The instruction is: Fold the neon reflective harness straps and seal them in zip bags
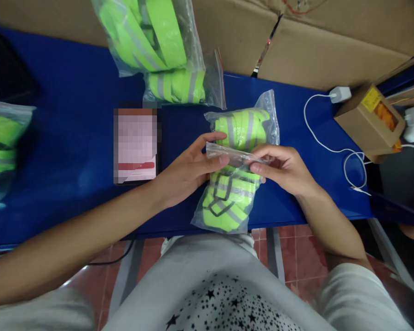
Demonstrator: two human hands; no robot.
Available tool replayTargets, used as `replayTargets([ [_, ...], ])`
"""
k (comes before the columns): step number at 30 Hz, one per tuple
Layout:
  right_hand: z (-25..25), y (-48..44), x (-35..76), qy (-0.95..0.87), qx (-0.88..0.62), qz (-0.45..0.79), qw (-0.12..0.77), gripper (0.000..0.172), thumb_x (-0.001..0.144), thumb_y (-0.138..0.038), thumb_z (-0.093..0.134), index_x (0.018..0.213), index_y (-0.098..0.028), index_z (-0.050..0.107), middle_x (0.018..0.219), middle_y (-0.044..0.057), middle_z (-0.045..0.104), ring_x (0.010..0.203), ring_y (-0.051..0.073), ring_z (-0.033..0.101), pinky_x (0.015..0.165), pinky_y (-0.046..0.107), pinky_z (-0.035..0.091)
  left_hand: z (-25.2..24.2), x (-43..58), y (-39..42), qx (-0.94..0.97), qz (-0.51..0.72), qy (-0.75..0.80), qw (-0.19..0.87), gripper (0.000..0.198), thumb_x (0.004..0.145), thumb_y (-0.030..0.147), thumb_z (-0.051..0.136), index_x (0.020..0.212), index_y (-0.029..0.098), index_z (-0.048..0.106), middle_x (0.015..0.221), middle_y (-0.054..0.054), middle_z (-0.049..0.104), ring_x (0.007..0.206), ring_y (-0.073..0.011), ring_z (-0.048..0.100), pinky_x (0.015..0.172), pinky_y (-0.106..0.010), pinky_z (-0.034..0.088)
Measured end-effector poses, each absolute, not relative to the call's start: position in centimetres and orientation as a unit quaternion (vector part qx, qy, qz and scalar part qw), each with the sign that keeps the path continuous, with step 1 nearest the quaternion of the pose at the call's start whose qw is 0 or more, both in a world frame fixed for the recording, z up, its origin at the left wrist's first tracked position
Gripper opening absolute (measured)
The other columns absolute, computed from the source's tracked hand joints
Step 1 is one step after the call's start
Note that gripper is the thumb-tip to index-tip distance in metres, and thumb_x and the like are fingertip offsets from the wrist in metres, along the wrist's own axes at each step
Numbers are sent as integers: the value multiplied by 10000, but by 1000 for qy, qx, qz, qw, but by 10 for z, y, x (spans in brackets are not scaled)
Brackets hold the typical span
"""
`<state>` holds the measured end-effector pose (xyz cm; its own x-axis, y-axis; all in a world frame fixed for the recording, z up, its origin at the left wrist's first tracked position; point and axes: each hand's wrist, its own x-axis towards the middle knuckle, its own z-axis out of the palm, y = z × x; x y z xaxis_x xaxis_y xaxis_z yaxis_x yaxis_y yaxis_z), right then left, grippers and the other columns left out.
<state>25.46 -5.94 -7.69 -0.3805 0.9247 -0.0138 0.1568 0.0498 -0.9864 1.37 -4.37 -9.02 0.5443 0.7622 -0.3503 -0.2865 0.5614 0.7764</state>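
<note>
A clear zip plastic bag [227, 197] of neon-yellow reflective straps with grey stripes and black buckles lies at the table's front edge. Its mouth is raised toward the middle of the view. My left hand [196, 170] grips the left end of that mouth, thumb on top and index finger stretched out above. At the other end, my right hand [283, 168] pinches the plastic between thumb and curled fingers. Directly behind, close to my fingertips, rests a second bag of straps [243, 128]. Whether the seal is closed cannot be made out.
More strap bags [175, 85] lie at the back, with another [2, 151] at far left. A pixelated screen device [136, 147] sits left on the blue table [72, 115]. Cardboard [331, 50] stands behind. To the right are a small carton [369, 122] and white cable [317, 133].
</note>
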Motion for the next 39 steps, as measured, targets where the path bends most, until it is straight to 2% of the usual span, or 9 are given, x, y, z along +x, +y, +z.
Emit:
replayTargets([
  [3, -75, -56, 260, -622, -424, 568, 333, 150, 853, -314, 817, 935, -215, 740, 887, 5, 709, 741, 114, 629, 633, 245, 499, -93, 14, -43, 375, 302, 354, 801, 459, 768, 321, 889, 1181, 267, 694, 1039, 5, 760, 965, -168, 698, 849, -272, 524],
  [6, -73, -50, 269, -633, -423, 568, 314, 178, 853, -346, 815, 842, -209, 701, 843, 9, 683, 745, 127, 615, 646, 265, 490, -94, 14, -44, 435, 286, 355, 777, 305, 813, 359, 851, 1073, 221, 771, 1046, -22, 775, 990, -176, 688, 884, -283, 504],
  [12, -72, -41, 286, -594, -454, 509, 426, 234, 933, -384, 726, 795, -215, 640, 753, -1, 643, 657, 121, 586, 566, 263, 464, -92, 13, -45, 437, 291, 383, 760, 276, 792, 402, 862, 976, 204, 804, 1005, -34, 797, 1008, -198, 705, 935, -314, 507],
  [15, -72, -43, 282, -649, -440, 531, 321, 216, 921, -417, 739, 948, -208, 690, 784, -4, 663, 660, 104, 593, 564, 238, 463, -92, 14, -45, 394, 288, 373, 789, 319, 824, 430, 833, 1055, 213, 797, 1057, -48, 802, 989, -197, 726, 885, -302, 541],
  [17, -73, -45, 277, -662, -440, 546, 264, 228, 902, -407, 764, 916, -191, 693, 693, -29, 625, 583, 77, 543, 517, 214, 416, -93, 14, -44, 355, 281, 355, 818, 338, 863, 451, 790, 1100, 210, 790, 1110, -72, 799, 975, -214, 742, 823, -307, 571],
  [20, -73, -45, 275, -644, -459, 547, 274, 245, 874, -380, 797, 815, -177, 673, 598, -56, 558, 515, 53, 466, 469, 201, 358, -94, 16, -43, 327, 285, 367, 823, 364, 880, 485, 758, 1063, 173, 798, 1121, -113, 796, 1008, -256, 752, 816, -329, 597],
  [26, -61, -39, 292, -638, -465, 590, 170, 246, 893, -404, 764, 941, -166, 722, 726, -8, 657, 594, 76, 564, 514, 211, 447, -94, 18, -45, 376, 308, 384, 785, 462, 920, 584, 671, 1115, 177, 768, 1045, -111, 809, 993, -282, 760, 833, -361, 612],
  [34, -70, -40, 285, -661, -458, 556, 211, 304, 903, -324, 741, 714, -164, 565, 634, -60, 502, 571, 50, 419, 511, 201, 322, -96, 19, -46, 382, 311, 409, 769, 473, 927, 623, 634, 1076, 190, 751, 967, -79, 808, 849, -243, 756, 735, -330, 606],
  [39, -71, -41, 282, -668, -436, 573, 187, 180, 937, -341, 704, 947, -163, 680, 787, -16, 621, 671, 80, 520, 592, 217, 399, -99, 19, -46, 402, 325, 412, 750, 412, 927, 575, 663, 1060, 199, 765, 1018, -63, 802, 985, -249, 744, 803, -312, 594],
])
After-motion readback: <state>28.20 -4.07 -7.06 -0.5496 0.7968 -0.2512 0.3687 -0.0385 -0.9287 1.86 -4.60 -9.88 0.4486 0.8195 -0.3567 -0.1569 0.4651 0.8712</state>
